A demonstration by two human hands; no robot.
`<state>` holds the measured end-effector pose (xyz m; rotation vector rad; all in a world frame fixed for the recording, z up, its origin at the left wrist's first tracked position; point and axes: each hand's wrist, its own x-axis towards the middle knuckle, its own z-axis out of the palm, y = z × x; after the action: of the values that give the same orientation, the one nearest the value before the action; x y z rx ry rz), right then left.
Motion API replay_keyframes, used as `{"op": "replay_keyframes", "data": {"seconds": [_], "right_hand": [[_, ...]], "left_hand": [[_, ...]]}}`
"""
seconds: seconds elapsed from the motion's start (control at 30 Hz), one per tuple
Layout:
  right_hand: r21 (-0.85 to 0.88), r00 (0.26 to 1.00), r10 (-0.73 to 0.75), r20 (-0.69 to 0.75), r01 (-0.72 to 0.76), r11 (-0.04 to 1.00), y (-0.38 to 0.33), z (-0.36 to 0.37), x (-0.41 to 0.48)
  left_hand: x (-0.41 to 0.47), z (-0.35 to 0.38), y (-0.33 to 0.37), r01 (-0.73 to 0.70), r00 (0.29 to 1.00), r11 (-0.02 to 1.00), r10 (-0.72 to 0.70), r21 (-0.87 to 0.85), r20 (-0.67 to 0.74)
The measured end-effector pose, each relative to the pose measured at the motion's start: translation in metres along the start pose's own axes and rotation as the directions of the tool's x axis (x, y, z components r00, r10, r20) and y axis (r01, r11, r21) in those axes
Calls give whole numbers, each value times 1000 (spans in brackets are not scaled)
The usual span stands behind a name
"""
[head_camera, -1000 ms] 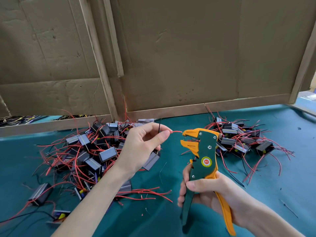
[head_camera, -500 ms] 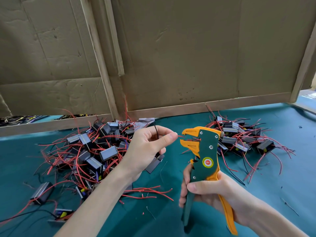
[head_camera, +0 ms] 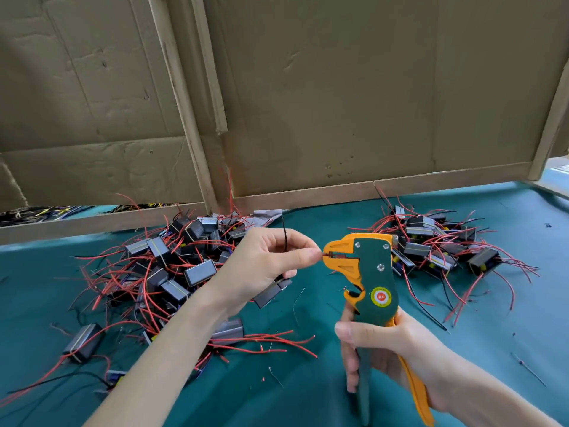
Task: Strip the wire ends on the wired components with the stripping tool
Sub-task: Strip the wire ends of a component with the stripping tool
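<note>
the stripping tool [head_camera: 369, 272], green with orange jaws and one orange handle, stands upright above the teal table cover [head_camera: 492, 349], head up. the right hand [head_camera: 391, 355] grips its two handles, fingers curled round the green one, the orange one against the palm. the left hand [head_camera: 264, 266] pinches a red wire [head_camera: 334, 256] between thumb and forefinger, and the wire's end lies in the slot between the tool's jaws, just beside the thumb tip. a black wire [head_camera: 284, 238] sticks up from the same hand, and a dark wired component [head_camera: 271, 292] hangs below its fingers. a heap [head_camera: 172, 266] of such components with red leads lies on the cover behind the left forearm. a second heap [head_camera: 437, 251] lies behind the tool, to the right. cardboard walls [head_camera: 338, 103] stand at the back.
</note>
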<state>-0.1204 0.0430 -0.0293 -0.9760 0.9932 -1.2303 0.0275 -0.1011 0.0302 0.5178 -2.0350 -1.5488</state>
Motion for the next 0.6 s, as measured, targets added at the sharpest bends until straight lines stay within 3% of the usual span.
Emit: {"op": "replay_keyframes", "data": {"seconds": [0.2,0.3,0.4,0.6], "right_hand": [[108,962,54,-267,-26,994,11,13,3],[249,966,82,-244,-19,968,10,8,8],[353,982,22,-185,46,934,7,3,14],[143,988,-110,-105,125,982,2,-16,13]], "left_hand": [[5,12,-19,30,999,993,-31,-114,-8],[7,24,-35,52,999,992,-52,-113,-5],[7,24,-40,39,998,999,-37,36,-54],[6,8,-27,-1,997,907,33,421,-67]]}}
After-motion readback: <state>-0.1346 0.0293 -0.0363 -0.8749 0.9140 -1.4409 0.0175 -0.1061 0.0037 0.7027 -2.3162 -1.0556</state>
